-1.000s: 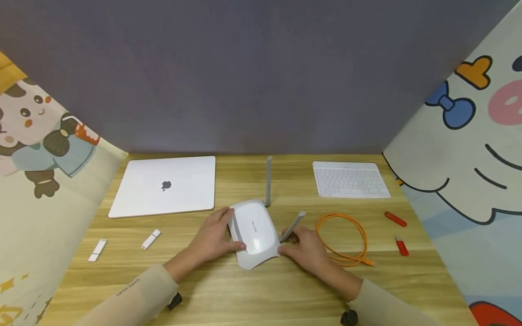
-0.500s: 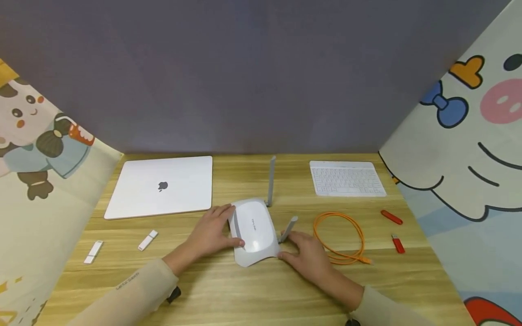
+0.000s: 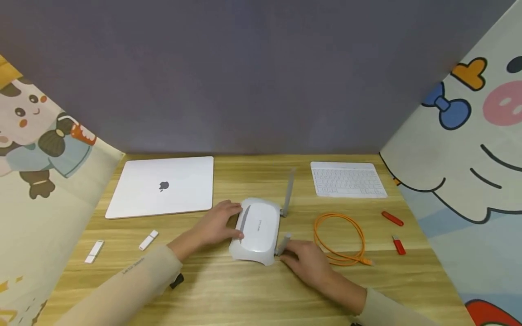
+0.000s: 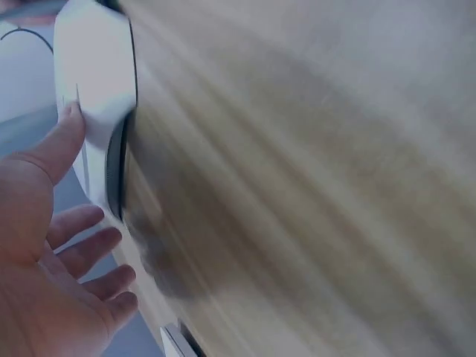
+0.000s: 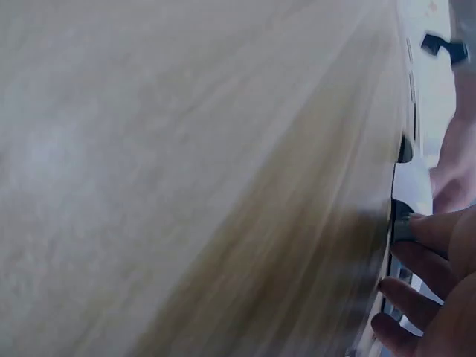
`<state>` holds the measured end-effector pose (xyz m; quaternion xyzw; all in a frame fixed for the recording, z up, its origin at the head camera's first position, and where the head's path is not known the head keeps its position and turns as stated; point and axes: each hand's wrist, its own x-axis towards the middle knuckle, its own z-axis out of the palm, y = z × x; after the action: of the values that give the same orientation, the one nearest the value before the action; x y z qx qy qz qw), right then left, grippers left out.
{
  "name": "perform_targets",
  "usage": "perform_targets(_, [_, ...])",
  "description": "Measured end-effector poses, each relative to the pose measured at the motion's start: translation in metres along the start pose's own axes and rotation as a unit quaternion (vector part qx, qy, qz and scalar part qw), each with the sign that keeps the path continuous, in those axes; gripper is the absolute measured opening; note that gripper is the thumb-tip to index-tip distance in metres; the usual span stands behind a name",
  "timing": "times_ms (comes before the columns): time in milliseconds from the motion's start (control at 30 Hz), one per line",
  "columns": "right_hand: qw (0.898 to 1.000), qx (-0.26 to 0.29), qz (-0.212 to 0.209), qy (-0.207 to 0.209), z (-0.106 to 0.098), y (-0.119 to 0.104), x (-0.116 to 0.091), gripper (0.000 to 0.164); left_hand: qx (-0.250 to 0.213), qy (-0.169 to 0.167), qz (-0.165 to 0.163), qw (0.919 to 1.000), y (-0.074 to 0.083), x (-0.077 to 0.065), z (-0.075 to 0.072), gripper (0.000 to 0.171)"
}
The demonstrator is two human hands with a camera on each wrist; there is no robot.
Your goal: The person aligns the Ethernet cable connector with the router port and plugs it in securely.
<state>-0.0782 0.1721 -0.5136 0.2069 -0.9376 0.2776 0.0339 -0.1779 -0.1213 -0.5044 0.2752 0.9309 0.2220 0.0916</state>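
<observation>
A white Wi-Fi router [image 3: 258,228] lies on the wooden table, its two grey antennas pointing up on the right side. My left hand [image 3: 220,224] holds its left side, thumb on the top cover and fingers near the far left edge. In the left wrist view, the thumb [image 4: 63,137] presses the cover and the fingers bend beside the casing. My right hand [image 3: 307,262] pinches the near right corner at the base of the front antenna [image 3: 284,243]. The far antenna [image 3: 288,192] stands free. The right fingertips are partly hidden in the head view.
A closed silver laptop [image 3: 163,203] lies at the back left, a white keyboard [image 3: 348,179] at the back right. Two white USB sticks [image 3: 148,240] lie on the left. A coiled orange network cable [image 3: 340,260] and two red USB sticks [image 3: 399,246] lie on the right.
The router has turned clockwise as seen from above, both hands turning with it. Its far antenna has swung right and leans more; the near right corner has come towards me.
</observation>
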Motion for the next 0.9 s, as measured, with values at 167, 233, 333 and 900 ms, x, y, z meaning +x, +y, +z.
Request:
perform_targets(167, [0.998,0.034,-0.037,-0.034,0.0,-0.012,-0.003,0.015,-0.014,-0.014,0.012,0.9997,0.001,0.015,-0.006,0.067])
perform_targets(233, [0.997,0.044,-0.049,-0.048,0.001,-0.016,-0.004,0.016,-0.013,-0.015,0.014,0.9997,0.001,0.02,-0.007,0.064])
perform_targets(333, [0.995,0.038,-0.06,-0.075,0.001,-0.022,-0.005,0.023,-0.001,-0.006,0.023,0.9997,0.001,0.027,-0.007,0.062])
perform_targets(900, [0.984,0.067,-0.075,-0.143,-0.043,-0.004,-0.009,0.031,-0.049,0.026,0.071,0.9959,0.014,0.001,-0.001,0.043])
